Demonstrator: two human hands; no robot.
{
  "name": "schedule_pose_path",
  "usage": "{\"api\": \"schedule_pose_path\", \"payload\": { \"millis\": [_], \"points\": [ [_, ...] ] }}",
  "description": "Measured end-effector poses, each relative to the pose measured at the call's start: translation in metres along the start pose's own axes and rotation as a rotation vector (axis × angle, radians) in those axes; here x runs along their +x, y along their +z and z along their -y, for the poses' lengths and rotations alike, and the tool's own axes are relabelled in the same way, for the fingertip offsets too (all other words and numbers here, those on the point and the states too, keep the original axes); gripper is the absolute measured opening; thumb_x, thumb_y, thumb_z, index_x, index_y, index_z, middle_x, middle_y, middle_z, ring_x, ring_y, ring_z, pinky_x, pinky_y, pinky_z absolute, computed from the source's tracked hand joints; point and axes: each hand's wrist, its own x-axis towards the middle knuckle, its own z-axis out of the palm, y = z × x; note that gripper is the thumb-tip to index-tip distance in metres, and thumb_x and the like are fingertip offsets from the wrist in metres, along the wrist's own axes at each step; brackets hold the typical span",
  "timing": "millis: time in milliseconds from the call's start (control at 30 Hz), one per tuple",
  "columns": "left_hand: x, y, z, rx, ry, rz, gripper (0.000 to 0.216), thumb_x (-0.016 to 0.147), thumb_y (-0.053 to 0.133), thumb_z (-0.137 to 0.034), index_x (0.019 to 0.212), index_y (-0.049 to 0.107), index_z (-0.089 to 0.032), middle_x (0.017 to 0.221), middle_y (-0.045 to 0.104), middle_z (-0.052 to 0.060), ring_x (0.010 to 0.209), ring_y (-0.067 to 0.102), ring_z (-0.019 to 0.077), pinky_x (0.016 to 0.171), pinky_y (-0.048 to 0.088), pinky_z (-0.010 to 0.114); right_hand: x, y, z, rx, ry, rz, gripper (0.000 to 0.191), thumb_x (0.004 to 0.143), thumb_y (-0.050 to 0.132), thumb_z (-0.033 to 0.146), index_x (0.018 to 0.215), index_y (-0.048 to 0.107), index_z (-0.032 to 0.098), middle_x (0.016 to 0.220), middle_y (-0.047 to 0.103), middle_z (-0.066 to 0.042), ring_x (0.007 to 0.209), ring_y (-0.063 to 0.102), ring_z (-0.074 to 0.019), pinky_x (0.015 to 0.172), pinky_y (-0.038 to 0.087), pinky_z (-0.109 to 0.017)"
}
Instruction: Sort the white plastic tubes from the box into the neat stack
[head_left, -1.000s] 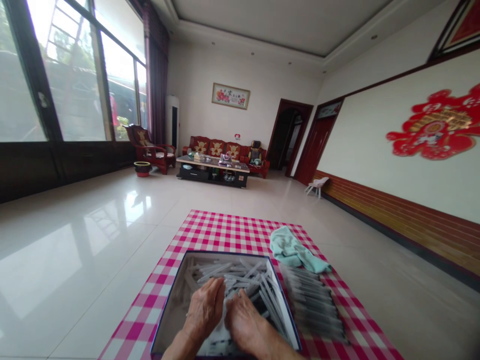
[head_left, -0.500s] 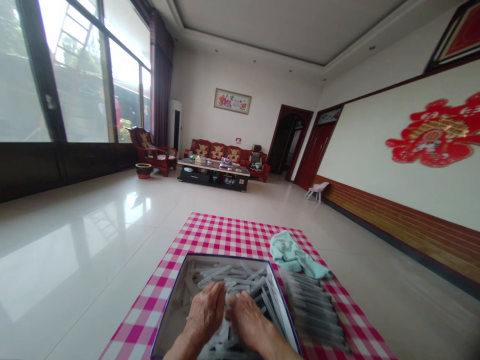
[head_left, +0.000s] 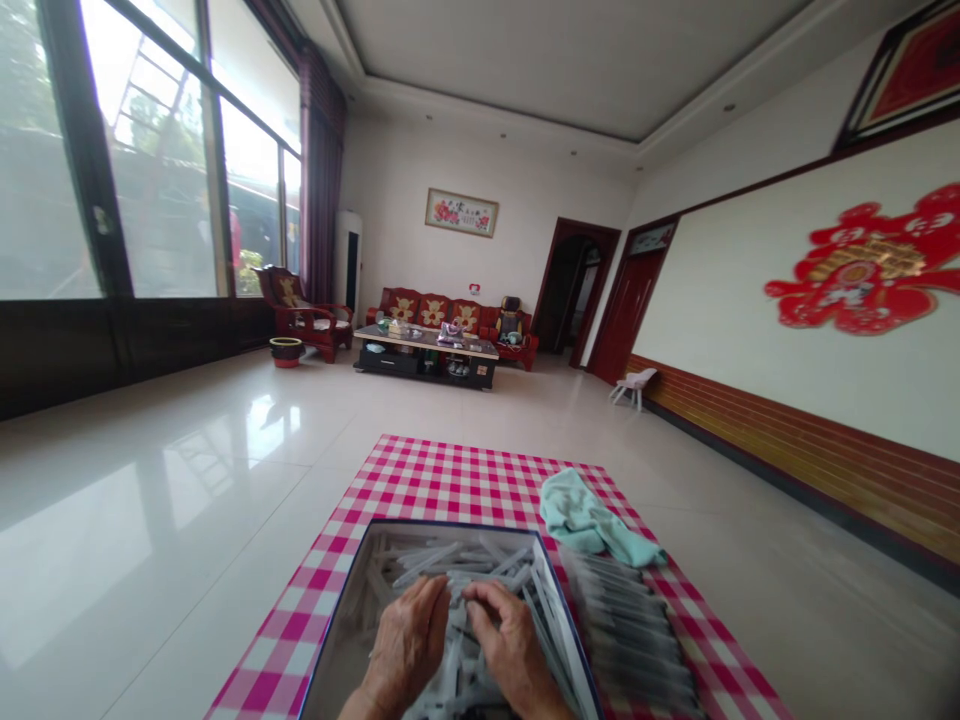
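Note:
Both hands are over a shallow box (head_left: 341, 600) with a dark blue rim, filled with slim translucent plastic tubes (head_left: 427, 560). My left hand (head_left: 409, 635) is closed, its fingers pressed together and pointing toward the middle of the box; whatever they hold is hidden. Close by on the right, my right hand (head_left: 514, 640) has thumb and index finger curled in a pinch, facing the left fingertips. Anything between them is too small to name. Beside the box lies a row of slim clear tubes with dark parts (head_left: 637, 630), somewhat blurred.
A pink and white checked tablecloth (head_left: 450, 475) covers the table. A crumpled mint-green cloth (head_left: 592, 520) lies behind the row of tubes. Across the tiled floor stand a low coffee table (head_left: 427, 345), a wooden sofa (head_left: 420, 305) and a small pink stool (head_left: 634, 385).
My right hand has turned and shifted slightly, so its thumb and index finger now show more clearly. My left hand stays nearly in place. The view has tilted up slightly.

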Motion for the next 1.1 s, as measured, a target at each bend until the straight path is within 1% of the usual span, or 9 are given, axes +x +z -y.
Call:
{"api": "schedule_pose_path", "payload": {
  "millis": [67, 133, 233, 367, 533, 633, 733, 933, 1100],
  "points": [
    [0.000, 0.001, 0.001, -0.002, -0.001, 0.005, 0.023, 0.094, 0.038, -0.024, 0.093, 0.060, -0.021, 0.074, 0.066, 0.003, 0.066, 0.065, 0.0148, 0.064, 0.052, 0.023, 0.003, 0.003, -0.005, 0.169, 0.119, -0.075, 0.016, 0.081, 0.056, 0.031, 0.084, 0.067, 0.019, 0.077, 0.068, -0.004, 0.071, 0.062, -0.0191, 0.067, 0.049, -0.028],
    [0.000, 0.001, 0.002, -0.009, 0.008, 0.009, 0.022, 0.094, 0.038, -0.024, 0.093, 0.060, -0.021, 0.075, 0.066, 0.003, 0.066, 0.065, 0.0149, 0.064, 0.052, 0.023, 0.007, 0.007, -0.007, 0.308, 0.208, -0.126, 0.023, 0.079, 0.059, 0.038, 0.089, 0.067, 0.018, 0.075, 0.068, -0.003, 0.068, 0.062, -0.0188, 0.063, 0.050, -0.027],
    [0.000, 0.002, 0.002, -0.028, 0.023, 0.010, 0.022, 0.094, 0.037, -0.023, 0.093, 0.059, -0.020, 0.074, 0.065, 0.003, 0.066, 0.064, 0.0144, 0.063, 0.051, 0.022, 0.009, 0.013, -0.006, 0.405, 0.268, -0.152, 0.037, 0.078, 0.059, 0.047, 0.099, 0.067, 0.017, 0.075, 0.067, -0.004, 0.070, 0.062, -0.0197, 0.065, 0.051, -0.029],
    [0.000, 0.002, 0.001, -0.043, 0.026, 0.018, 0.023, 0.094, 0.036, -0.022, 0.089, 0.058, -0.021, 0.071, 0.064, 0.002, 0.063, 0.063, 0.0135, 0.060, 0.049, 0.021, 0.009, 0.019, -0.001, 0.514, 0.319, -0.178, 0.042, 0.073, 0.062, 0.055, 0.092, 0.065, 0.017, 0.081, 0.069, -0.006, 0.073, 0.065, -0.0221, 0.070, 0.052, -0.033],
    [-0.001, 0.004, 0.002, -0.050, 0.017, 0.039, 0.024, 0.095, 0.035, -0.022, 0.085, 0.056, -0.021, 0.071, 0.062, 0.001, 0.062, 0.062, 0.0131, 0.059, 0.048, 0.021, 0.004, 0.018, 0.000, 0.577, 0.348, -0.153, 0.041, 0.077, 0.060, 0.055, 0.096, 0.061, 0.019, 0.099, 0.070, -0.009, 0.082, 0.067, -0.0235, 0.076, 0.051, -0.036],
    [-0.002, 0.005, 0.003, -0.067, 0.018, 0.056, 0.024, 0.095, 0.034, -0.023, 0.087, 0.056, -0.021, 0.071, 0.062, 0.001, 0.062, 0.062, 0.0134, 0.059, 0.048, 0.022, 0.001, 0.016, 0.000, 0.585, 0.353, -0.123, 0.039, 0.080, 0.057, 0.053, 0.102, 0.060, 0.021, 0.102, 0.070, -0.008, 0.085, 0.066, -0.0225, 0.079, 0.049, -0.035],
    [-0.002, 0.004, 0.002, -0.077, 0.012, 0.071, 0.024, 0.095, 0.034, -0.023, 0.087, 0.056, -0.021, 0.072, 0.062, 0.002, 0.062, 0.062, 0.0136, 0.059, 0.048, 0.022, 0.000, 0.015, 0.000, 0.578, 0.341, -0.106, 0.035, 0.080, 0.058, 0.050, 0.098, 0.062, 0.021, 0.106, 0.068, -0.008, 0.091, 0.064, -0.0229, 0.078, 0.049, -0.033],
    [-0.002, 0.004, 0.000, -0.047, 0.012, 0.058, 0.023, 0.095, 0.035, -0.024, 0.089, 0.057, -0.021, 0.072, 0.062, 0.002, 0.063, 0.063, 0.0146, 0.059, 0.048, 0.022, 0.001, 0.016, -0.007, 0.574, 0.393, -0.174, 0.036, 0.073, 0.067, 0.046, 0.098, 0.066, 0.020, 0.087, 0.066, -0.004, 0.080, 0.060, -0.0192, 0.073, 0.049, -0.030],
    [-0.002, 0.004, 0.001, -0.055, 0.010, 0.072, 0.022, 0.095, 0.035, -0.024, 0.088, 0.056, -0.021, 0.072, 0.062, 0.003, 0.063, 0.063, 0.0149, 0.060, 0.049, 0.023, 0.003, 0.018, -0.009, 0.602, 0.395, -0.169, 0.038, 0.069, 0.071, 0.045, 0.094, 0.067, 0.017, 0.086, 0.066, -0.004, 0.077, 0.059, -0.0180, 0.072, 0.049, -0.030]
  ]
}}
